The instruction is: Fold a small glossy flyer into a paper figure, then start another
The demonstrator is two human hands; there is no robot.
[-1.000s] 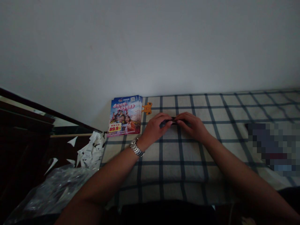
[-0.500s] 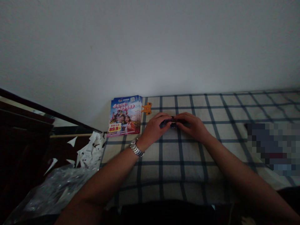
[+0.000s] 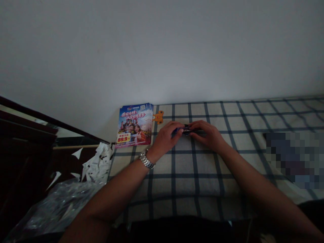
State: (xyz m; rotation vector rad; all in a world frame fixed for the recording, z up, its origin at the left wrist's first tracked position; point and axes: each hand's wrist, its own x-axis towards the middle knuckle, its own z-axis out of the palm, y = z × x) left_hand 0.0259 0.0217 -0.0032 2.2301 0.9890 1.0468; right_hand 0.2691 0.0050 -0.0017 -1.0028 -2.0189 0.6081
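Both my hands meet on the checked bed sheet (image 3: 207, 168), near the wall. My left hand (image 3: 165, 138), with a metal watch (image 3: 147, 159) on its wrist, pinches one end of a small dark folded paper piece (image 3: 186, 130). My right hand (image 3: 206, 135) pinches its other end, fingers curled over it. The piece is mostly hidden by my fingers, with a bluish edge showing at its left. A stack of colourful flyers (image 3: 134, 125) lies just left of my left hand. A small orange paper shape (image 3: 158, 117) sits beside the stack.
Torn white paper scraps (image 3: 97, 163) and a crinkled clear plastic bag (image 3: 58, 207) lie at the left off the bed. Dark wooden furniture (image 3: 22, 148) stands further left. A blurred dark patch (image 3: 293, 158) lies on the sheet at right. A plain wall rises right behind.
My hands stay in place; the fingers have shifted slightly on the small piece, and a bluish edge of it now shows by my left fingers.
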